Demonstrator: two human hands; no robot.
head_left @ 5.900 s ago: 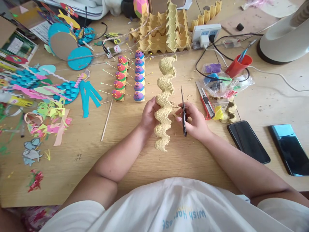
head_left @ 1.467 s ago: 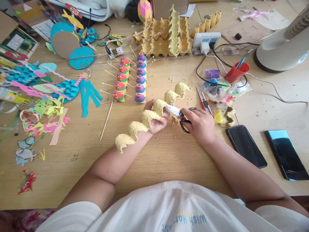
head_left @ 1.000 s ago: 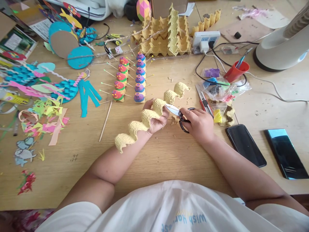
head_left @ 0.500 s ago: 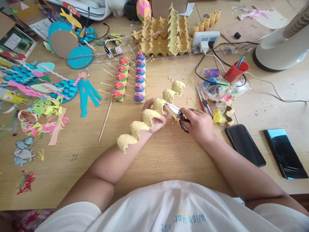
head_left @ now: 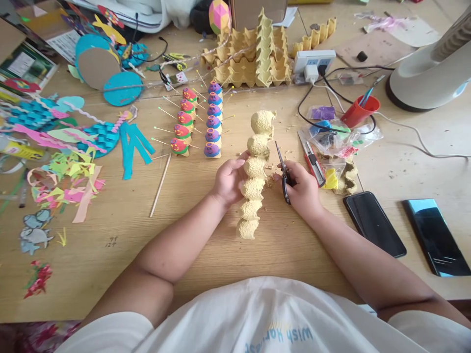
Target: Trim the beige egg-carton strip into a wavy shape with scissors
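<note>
A pale yellow egg-carton strip (head_left: 253, 189) with several bumps is held upright along its length, running away from me over the table. My left hand (head_left: 231, 180) is closed on its left side near the middle; some fingers are hidden behind it. My right hand (head_left: 302, 189) grips black-handled scissors (head_left: 285, 179), whose blades point away from me, apart from the strip. Beyond my left hand stand two painted carton strips with faces and pins, one red and green (head_left: 184, 117), the other purple and blue (head_left: 214, 120).
Carton trays (head_left: 235, 59) stand at the back. On the right are a red cutter (head_left: 312, 162), a red cup (head_left: 359, 110), two phones (head_left: 375, 223), a power strip (head_left: 314, 58) with cables. A wooden stick (head_left: 161, 185) and paper crafts (head_left: 105, 137) lie on the left.
The strip has turned from a diagonal to nearly straight away from me. The scissors have moved off its edge, and their blades now point away from me.
</note>
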